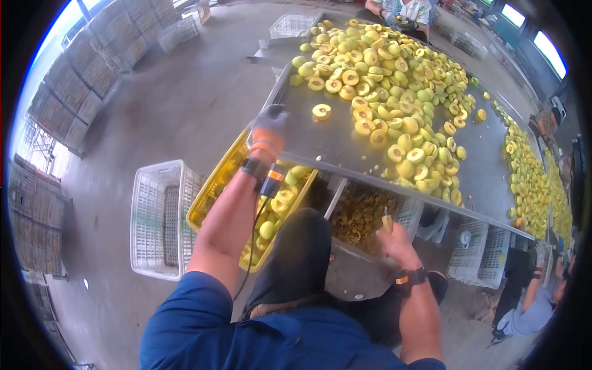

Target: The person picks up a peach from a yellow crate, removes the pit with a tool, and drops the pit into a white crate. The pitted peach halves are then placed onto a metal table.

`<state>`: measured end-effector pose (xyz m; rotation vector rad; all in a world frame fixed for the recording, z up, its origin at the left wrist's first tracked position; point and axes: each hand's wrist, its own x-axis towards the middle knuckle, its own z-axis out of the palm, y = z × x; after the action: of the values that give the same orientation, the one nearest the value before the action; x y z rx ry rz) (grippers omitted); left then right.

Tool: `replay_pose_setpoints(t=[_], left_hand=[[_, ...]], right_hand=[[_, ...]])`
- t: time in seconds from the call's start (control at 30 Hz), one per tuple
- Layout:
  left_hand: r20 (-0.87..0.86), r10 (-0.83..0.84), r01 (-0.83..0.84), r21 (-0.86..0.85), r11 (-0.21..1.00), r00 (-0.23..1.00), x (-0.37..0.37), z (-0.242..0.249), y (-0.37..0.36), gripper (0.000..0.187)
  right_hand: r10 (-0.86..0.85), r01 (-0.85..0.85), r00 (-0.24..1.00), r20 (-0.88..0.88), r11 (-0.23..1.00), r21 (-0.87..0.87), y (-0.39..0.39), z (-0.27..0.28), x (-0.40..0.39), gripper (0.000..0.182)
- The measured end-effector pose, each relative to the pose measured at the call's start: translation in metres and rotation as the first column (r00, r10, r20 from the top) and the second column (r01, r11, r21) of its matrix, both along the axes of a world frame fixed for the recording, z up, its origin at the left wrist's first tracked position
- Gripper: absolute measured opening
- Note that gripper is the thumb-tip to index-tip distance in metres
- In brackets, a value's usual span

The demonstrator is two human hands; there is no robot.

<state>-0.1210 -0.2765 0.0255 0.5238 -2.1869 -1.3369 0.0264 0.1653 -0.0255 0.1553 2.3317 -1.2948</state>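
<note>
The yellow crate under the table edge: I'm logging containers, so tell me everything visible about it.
The yellow crate looks like plastic, rectangular and shallow-walled. It sits low, beside a white slatted crate and partly tucked under the metal table. It holds yellow-green fruit halves. The person's left forearm crosses above it, hiding much of the inside.

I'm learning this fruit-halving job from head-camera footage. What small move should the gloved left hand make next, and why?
Probably reach forward for the lone fruit half. The left hand rests at the metal table's edge, seemingly empty, that half lies nearest, and the right hand holds a small tool low by the pit-filled crate.
</note>
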Motion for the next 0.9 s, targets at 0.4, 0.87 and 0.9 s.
replay_pose_setpoints(t=[0.4, 0.87, 0.9], left_hand=[[0.502, -0.352, 0.557, -0.347, 0.755, 0.790, -0.159, -0.060, 0.054, 0.055], [0.113, -0.702, 0.651, 0.294, 0.700, 0.703, 0.090, 0.046, 0.226, 0.041], [0.166, -0.654, 0.639, 0.139, 0.756, 0.738, 0.100, 0.035, 0.232, 0.039]], right_hand=[[0.001, -0.009, 0.994, -0.105, 0.997, -0.071, -0.026, 0.050, -0.021, 0.033], [-0.308, 0.169, 0.887, -0.344, 0.910, -0.379, -0.034, 0.074, -0.009, 0.025], [-0.309, 0.177, 0.881, -0.359, 0.917, -0.357, -0.034, 0.075, -0.007, 0.025]])
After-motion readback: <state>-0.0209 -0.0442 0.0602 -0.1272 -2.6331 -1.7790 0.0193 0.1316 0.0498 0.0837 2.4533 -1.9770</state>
